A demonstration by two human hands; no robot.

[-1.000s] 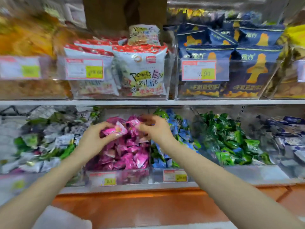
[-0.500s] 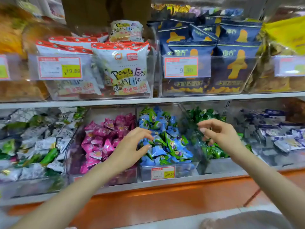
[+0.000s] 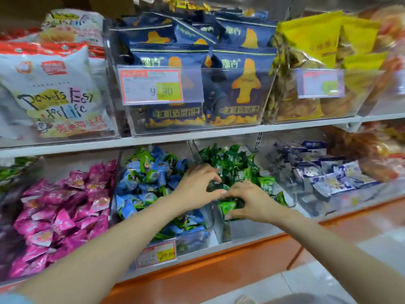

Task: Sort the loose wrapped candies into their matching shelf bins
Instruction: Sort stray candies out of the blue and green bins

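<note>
Centrally, green candies in clear bin

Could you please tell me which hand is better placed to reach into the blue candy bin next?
Probably the left hand: it sits right beside the blue candies, while the right hand is farther off, pinching green candies.

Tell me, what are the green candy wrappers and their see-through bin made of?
The green candy wrappers look like thin glossy plastic film, maybe foil-backed: crinkled, with bright glints. The see-through bin looks like hard clear plastic, perhaps acrylic: candies show through its smooth, shiny walls.
</note>
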